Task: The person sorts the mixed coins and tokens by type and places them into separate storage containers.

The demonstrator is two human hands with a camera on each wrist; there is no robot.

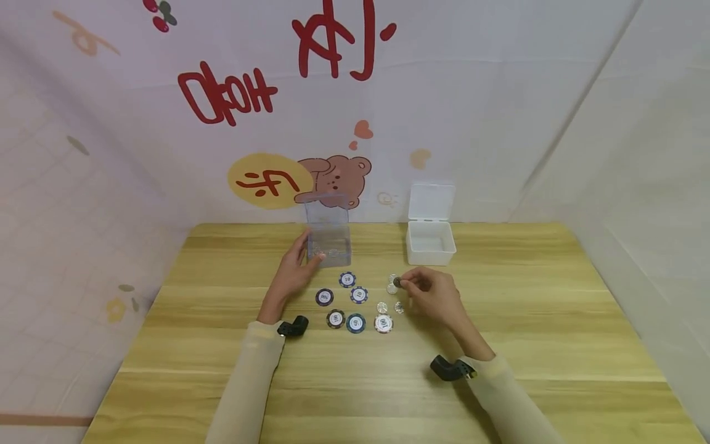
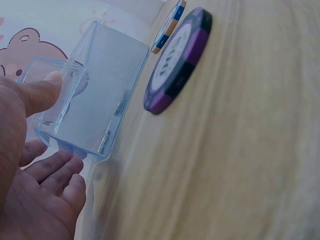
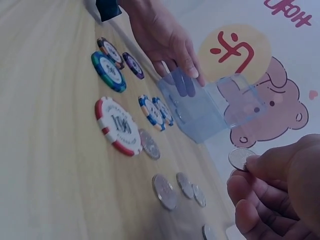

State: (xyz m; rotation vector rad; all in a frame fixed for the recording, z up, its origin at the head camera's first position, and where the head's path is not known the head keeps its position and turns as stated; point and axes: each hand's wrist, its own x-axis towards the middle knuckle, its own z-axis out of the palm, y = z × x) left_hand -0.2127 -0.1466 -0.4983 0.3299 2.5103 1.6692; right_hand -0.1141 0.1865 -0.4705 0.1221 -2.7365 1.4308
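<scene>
My left hand [image 1: 293,270] holds the left side of a clear plastic box [image 1: 337,237] with its lid raised, thumb at the near side and fingers along the outer side. A few small shiny coins show low inside the box. My right hand [image 1: 435,295] pinches a silver coin [image 3: 240,159] between thumb and fingertips, above the table. Below it lie several silver coins [image 3: 165,192], some side by side. Left of these, poker chips [image 1: 356,323] in blue, green, purple, black and white-red lie flat in a loose group, nearer me than the clear box.
A white plastic box [image 1: 431,256] with its lid up stands at the back right of the wooden table [image 1: 355,394]. Right behind the table hangs a printed cloth [image 1: 477,123]. Black wrist cameras [image 1: 452,369] sit on both wrists.
</scene>
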